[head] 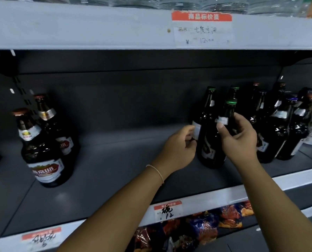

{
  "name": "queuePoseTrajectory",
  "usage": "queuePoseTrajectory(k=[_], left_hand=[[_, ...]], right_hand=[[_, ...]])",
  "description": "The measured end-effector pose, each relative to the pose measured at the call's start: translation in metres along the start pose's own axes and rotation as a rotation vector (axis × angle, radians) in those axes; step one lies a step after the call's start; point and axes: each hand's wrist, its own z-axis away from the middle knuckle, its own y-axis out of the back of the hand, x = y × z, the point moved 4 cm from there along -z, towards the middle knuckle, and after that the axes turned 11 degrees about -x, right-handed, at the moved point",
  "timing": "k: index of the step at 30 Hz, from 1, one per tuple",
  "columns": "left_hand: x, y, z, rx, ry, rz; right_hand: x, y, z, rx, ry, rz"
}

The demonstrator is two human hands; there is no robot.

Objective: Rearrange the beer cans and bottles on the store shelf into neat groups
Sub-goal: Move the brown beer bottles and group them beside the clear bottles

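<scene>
Head view: I see the green-capped bottle standing on the shelf, my right hand pinching its neck, my left hand curled against a second dark bottle just behind; two U8 bottles stand well apart, leftward

The shelf looks like matt grey painted metal, smooth, with a pale front edge strip. The beer bottles are dark glossy glass catching small highlights, with paper labels and metal caps. Price tags are thin paper, handwritten. Snack bags below show crinkled shiny plastic film. Clear plastic water bottles sit above.
</scene>
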Motion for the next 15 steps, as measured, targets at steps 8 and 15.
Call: queuePoseTrajectory(k=[8, 15], left_hand=[[-0.030, 0.043, 0.050, -0.130, 0.132, 0.111], [-0.041, 0.100, 0.108, -0.147, 0.133, 0.192]], right_hand=[[-0.042, -0.060, 0.030, -0.378, 0.039, -0.309], [-0.085, -0.143, 0.070, -0.620, 0.087, -0.428]])
